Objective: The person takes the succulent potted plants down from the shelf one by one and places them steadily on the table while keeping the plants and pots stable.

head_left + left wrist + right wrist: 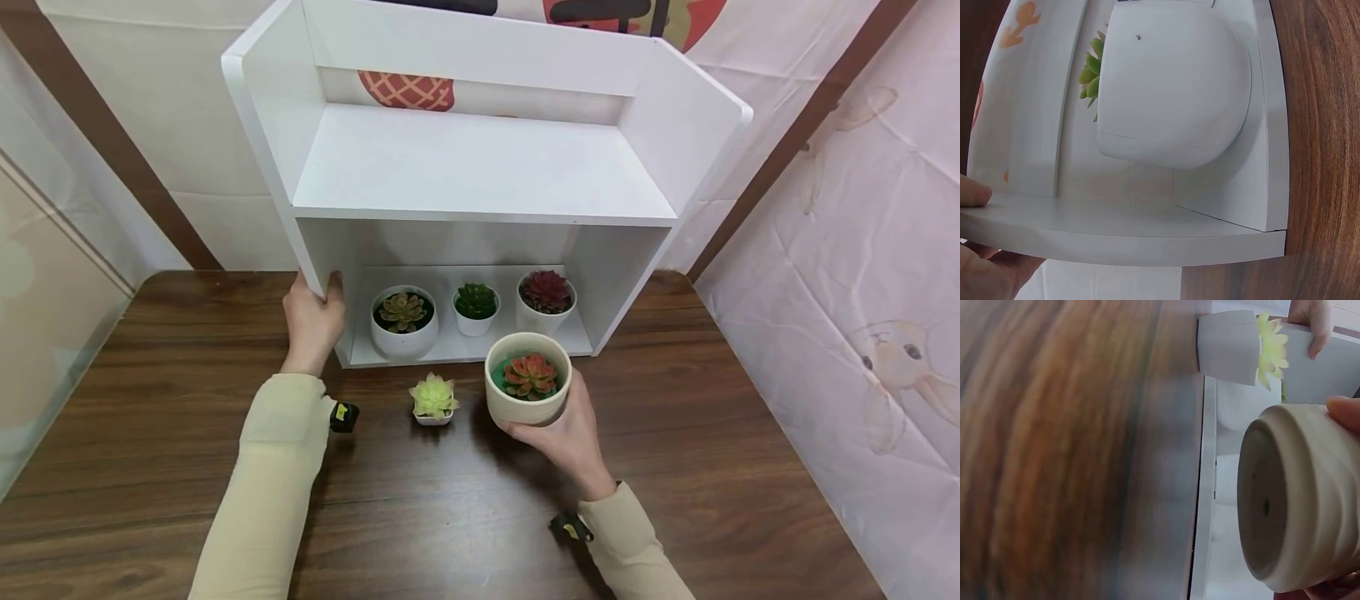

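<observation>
My right hand [573, 437] holds a cream pot [525, 410] with a red-orange succulent [531, 377], lifted above the table in front of the shelf. Its underside with a small hole faces the right wrist camera. My left hand [313, 325] grips the left side panel of the white shelf [483, 215], thumb inside and fingers outside. On the lower board stand a white pot [405, 340] with a brownish-green succulent, a small white pot [476, 323] with a dark green one and a white pot [542, 318] with a dark red one.
A small white pot [433, 419] with a yellow-green succulent [433, 395] stands on the brown wooden table [420, 508], just before the shelf's front edge, between the two arms. The upper board [480, 162] lies above the potted row. Printed cloth [862, 292] hangs around the table.
</observation>
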{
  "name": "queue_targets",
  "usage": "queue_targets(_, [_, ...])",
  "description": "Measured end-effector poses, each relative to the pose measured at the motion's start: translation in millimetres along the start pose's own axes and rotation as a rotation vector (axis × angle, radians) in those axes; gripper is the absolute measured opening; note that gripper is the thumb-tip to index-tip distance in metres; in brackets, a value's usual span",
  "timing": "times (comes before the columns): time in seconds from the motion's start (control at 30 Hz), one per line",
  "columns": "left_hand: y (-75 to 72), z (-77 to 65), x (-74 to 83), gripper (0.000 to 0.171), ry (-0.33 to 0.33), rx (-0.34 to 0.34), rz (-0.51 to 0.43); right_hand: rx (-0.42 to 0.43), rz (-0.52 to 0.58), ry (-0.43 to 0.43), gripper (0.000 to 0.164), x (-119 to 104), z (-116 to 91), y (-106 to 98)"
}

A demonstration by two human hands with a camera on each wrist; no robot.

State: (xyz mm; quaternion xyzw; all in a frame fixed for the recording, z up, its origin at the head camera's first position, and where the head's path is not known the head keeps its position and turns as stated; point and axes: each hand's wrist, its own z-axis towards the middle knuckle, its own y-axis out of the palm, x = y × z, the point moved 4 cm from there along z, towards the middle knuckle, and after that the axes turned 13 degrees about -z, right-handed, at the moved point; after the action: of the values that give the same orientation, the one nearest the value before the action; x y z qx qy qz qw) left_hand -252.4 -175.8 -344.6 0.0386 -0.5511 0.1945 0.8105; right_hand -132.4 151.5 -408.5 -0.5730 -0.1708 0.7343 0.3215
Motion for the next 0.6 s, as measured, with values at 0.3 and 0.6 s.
queue_targets(0.3, [0.1,-0.6,1.8,0.038,-0.007,-0.004,0.002,-0.054,-0.027,0.038,0.105,6,3,6])
queue_targets(0.6, [-0.6,-0.4,0.9,0.039,-0.011,-0.007,0.0,-0.079,-0.05,0.05,0.105,11,5,10])
